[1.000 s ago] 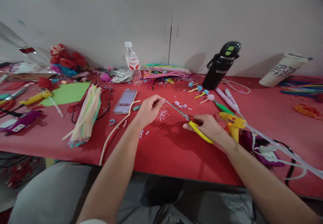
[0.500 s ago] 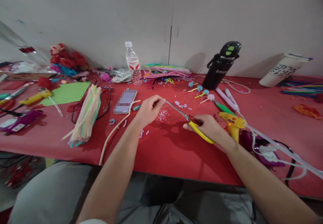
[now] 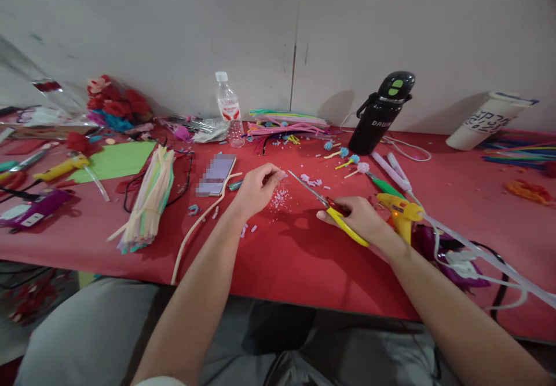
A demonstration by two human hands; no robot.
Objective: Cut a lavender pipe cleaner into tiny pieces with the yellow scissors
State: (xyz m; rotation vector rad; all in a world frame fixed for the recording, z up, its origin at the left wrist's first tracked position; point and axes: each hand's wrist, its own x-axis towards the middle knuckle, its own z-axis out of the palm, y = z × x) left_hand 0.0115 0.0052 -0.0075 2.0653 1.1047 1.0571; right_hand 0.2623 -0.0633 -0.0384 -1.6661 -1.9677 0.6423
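Four tufted stems (image 3: 354, 159) lie formed beyond clippings (image 3: 280, 199); leftward on the worktop (image 3: 278, 270), strips (image 3: 150, 200) lie bundled. Mid-worktop, the right hand (image 3: 364, 219) grips scissors (image 3: 347, 228); the left hand (image 3: 259, 189) is pinched together, contents unclear.

Exposure middling, a bit dim; light soft, source out of frame. Flask (image 3: 376, 122) and cup (image 3: 490, 120) throw faint shadows leftward on the grey wall (image 3: 174, 32); hands (image 3: 258, 188) shade the red tabletop (image 3: 286, 270). Pale glint along scissors (image 3: 306, 186). Mild overall softness, fine detail smeared. Wide-angle stretch at edges, top right corner dark. Phone (image 3: 221, 174) partly pixelated.
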